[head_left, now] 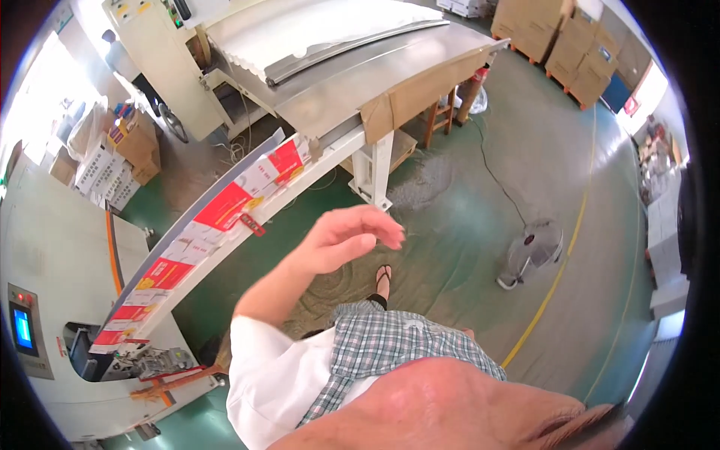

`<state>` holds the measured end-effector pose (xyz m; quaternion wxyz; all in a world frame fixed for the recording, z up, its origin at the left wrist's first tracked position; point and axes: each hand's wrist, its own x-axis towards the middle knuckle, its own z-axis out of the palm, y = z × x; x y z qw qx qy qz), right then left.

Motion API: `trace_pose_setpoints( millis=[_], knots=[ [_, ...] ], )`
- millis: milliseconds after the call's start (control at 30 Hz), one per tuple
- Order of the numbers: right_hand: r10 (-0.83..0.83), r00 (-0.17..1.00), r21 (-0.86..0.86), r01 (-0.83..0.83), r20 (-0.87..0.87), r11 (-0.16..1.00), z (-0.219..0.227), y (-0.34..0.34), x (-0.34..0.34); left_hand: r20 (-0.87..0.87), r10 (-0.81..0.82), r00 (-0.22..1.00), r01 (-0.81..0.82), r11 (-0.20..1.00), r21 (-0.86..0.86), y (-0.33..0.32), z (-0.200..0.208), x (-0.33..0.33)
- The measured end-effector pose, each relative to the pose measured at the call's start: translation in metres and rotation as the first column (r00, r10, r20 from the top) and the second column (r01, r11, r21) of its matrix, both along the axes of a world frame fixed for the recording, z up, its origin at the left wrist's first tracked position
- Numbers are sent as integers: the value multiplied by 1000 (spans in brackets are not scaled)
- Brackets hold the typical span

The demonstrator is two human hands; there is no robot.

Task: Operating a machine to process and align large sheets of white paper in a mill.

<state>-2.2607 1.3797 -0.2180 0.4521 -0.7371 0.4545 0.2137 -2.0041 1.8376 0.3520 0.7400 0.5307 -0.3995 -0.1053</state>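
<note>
My left hand (352, 238) is raised in front of me over the floor, with its arm coming from a white sleeve. Its fingers bend loosely, the thumb stands apart from them, and nothing is in the hand. Nearest to it, on the left, runs a long narrow conveyor (279, 204) carrying a row of flat red and white printed pieces (223, 206). A small red part (253, 225) sticks out from the conveyor's near side. The hand touches none of these. My right hand does not show.
A metal table (322, 97) with white sheets (315, 30) stands ahead, cardboard (424, 94) along its edge. At left is a machine with a control screen (24, 328). A fan (534, 251) trails its cord across the floor at right. Stacked cartons (581, 60) stand far right.
</note>
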Motion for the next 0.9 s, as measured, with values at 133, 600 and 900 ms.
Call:
trace_pose_setpoints(
  millis=[133,600,900],
  knots=[
    [409,910,-226,-387,61,894,48,-49,113,436,-2,900,161,931,-327,-30,98,49],
    [766,619,-536,-712,-175,453,-14,-299,436,468,-29,883,187,937,-295,-125,154,249],
    [360,652,-181,-327,667,928,179,-364,859,242,651,720,-277,589,-759,-305,161,300]
  ],
)
